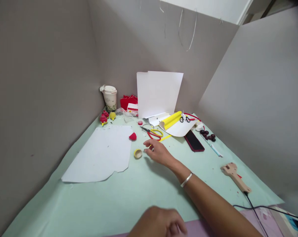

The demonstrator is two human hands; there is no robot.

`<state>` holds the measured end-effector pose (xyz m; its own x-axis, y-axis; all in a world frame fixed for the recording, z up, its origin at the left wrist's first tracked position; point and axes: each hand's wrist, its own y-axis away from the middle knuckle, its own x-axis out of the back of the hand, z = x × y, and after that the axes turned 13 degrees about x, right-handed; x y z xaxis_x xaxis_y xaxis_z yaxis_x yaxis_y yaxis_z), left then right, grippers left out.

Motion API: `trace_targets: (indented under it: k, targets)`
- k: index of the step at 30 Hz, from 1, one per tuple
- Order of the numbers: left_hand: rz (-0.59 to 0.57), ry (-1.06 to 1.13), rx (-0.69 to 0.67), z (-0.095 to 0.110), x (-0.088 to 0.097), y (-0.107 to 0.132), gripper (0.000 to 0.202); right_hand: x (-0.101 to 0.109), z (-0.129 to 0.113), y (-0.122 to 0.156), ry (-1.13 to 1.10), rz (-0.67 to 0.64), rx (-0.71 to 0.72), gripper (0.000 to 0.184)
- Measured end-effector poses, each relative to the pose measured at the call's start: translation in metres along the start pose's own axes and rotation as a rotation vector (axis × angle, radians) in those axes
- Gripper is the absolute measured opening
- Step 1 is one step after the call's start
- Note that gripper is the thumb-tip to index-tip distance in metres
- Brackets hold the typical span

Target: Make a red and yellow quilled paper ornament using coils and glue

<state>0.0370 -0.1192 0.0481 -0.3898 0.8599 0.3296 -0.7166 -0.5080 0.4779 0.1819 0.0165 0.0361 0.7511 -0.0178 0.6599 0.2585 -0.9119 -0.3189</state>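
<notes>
My right hand reaches forward over the pale green table cover, fingers stretched out and apart, holding nothing. Its fingertips are just right of a small yellow ring-shaped piece and close to the red and yellow scissors. A silver bangle sits on that wrist. A small red paper piece lies on the corner of a white sheet. My left hand rests at the bottom edge with its fingers curled in; whether it holds anything is hidden.
At the back stand a paper cup, upright white card, a yellow roll, small black scissors and red-yellow ornaments. A dark phone, dark beads and a wooden glue gun with cable lie right. Grey partitions enclose the table.
</notes>
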Motion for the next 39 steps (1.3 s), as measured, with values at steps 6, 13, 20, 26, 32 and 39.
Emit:
trace_targets:
  k: [6,13,20,26,32,39]
  targets:
    - [0.761,0.382,0.108,-0.013,0.069,-0.006,0.027,-0.038,0.018,-0.005,0.009,-0.050,0.102,0.035]
    - [1.080,0.212,0.189,-0.059,0.103,-0.044,0.048,-0.048,0.014,-0.001,-0.009,0.110,0.206,0.026]
    - [1.292,0.033,-0.138,-0.052,0.071,-0.034,0.034,-0.046,-0.017,0.021,-0.128,0.437,0.620,0.037]
    - [1.396,-0.042,-0.334,-0.051,0.068,-0.023,0.028,-0.044,-0.039,0.033,-0.198,0.487,0.732,0.048]
    - [1.429,-0.076,-0.465,-0.057,0.069,-0.019,0.030,-0.040,-0.043,0.036,-0.216,0.507,0.794,0.057]
    - [1.430,-0.072,-0.512,-0.062,0.067,-0.021,0.036,-0.040,-0.043,0.036,-0.152,0.500,0.783,0.057]
